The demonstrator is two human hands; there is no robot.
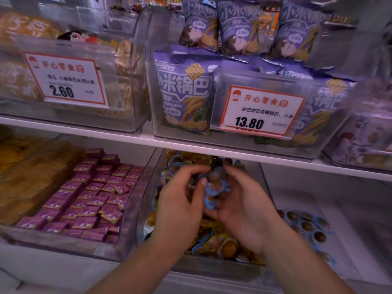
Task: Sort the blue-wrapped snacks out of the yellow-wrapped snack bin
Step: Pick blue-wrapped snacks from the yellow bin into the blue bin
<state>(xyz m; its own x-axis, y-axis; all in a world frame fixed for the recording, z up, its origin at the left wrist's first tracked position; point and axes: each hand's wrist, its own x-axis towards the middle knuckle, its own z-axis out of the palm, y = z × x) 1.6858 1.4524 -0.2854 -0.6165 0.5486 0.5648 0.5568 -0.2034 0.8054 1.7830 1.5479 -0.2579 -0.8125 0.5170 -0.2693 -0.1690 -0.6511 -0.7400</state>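
A clear bin [148, 209] on the lower shelf holds many yellow-wrapped snacks [220, 242] with a few blue ones mixed in. Both my hands are over its middle. My right hand [239, 206] cups a small bunch of blue-wrapped snacks [214, 192] from below and the right. My left hand [180, 198] pinches the same bunch from the left with thumb and fingertips. To the right of the bin, a pile of blue-wrapped snacks [307, 225] lies in the neighbouring compartment.
Left of the bin is a clear bin of purple square packets [93, 194]. The upper shelf [191, 145] overhangs the bin's back, with purple snack bags [186, 92], a 13.80 price tag [261, 111] and a 2.60 price tag [65, 79].
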